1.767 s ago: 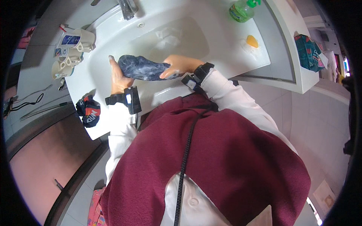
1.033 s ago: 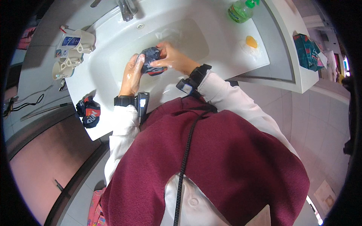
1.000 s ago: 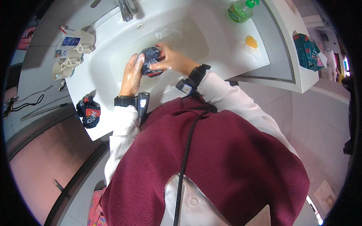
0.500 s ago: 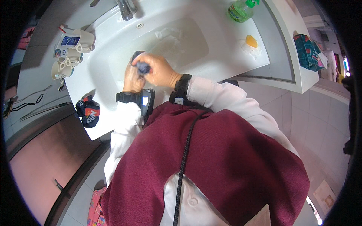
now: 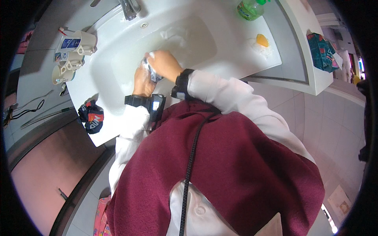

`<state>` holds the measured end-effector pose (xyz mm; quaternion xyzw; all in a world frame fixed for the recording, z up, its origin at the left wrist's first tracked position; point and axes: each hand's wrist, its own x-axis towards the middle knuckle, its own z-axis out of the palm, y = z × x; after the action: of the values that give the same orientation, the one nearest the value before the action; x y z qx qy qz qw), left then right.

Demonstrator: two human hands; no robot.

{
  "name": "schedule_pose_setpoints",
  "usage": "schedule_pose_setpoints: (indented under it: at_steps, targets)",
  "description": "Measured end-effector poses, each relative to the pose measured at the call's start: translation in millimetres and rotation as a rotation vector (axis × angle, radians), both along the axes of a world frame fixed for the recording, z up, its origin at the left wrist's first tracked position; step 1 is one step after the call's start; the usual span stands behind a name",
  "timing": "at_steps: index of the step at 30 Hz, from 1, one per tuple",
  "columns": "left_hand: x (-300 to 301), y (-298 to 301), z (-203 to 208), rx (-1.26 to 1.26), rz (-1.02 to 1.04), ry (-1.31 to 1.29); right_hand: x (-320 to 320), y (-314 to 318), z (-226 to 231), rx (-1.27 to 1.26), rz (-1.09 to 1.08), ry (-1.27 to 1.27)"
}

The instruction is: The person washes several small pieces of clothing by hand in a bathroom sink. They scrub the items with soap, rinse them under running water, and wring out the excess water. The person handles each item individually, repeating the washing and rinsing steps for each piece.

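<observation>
the hands [image 5: 166, 65] meet over the sink [image 5: 103, 59], the right angled leftward, clasping a dark soapy cloth [image 5: 154, 74].

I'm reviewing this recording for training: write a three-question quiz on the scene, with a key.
1. What do the left hand and right hand both hold?
2. Fill in: the green bottle stands to the (blank) of the faucet.
3. Where is the bunched black-and-red cloth? a) under the faucet; b) on the sink, at its left; c) beside the green bottle.
Key: 1. a dark blue cloth; 2. right; 3. b.
</observation>
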<state>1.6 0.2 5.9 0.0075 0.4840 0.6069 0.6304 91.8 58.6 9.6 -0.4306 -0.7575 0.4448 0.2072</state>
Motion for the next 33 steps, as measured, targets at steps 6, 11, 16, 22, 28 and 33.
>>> schedule_pose_setpoints:
  at_steps: [6,11,16,22,28,33]
  targets:
    - [-19,-11,-16,0.023,-0.029,-0.086,3,-10,26,0.251,0.143,0.09]
    - [-14,-5,-22,0.349,-0.455,1.079,-5,16,8,0.123,0.056,-0.02]
    - [-3,-2,2,0.018,-0.172,0.167,0,26,-11,-0.083,-0.025,0.192]
    - [-16,4,-1,0.179,-0.063,0.548,16,42,-30,-0.314,-0.005,0.343]
    - [-26,-1,-14,0.214,-0.069,0.096,4,-8,6,0.127,-0.002,0.49]
    - [-20,-11,-19,0.088,-0.099,0.035,5,6,15,0.295,0.104,0.0]
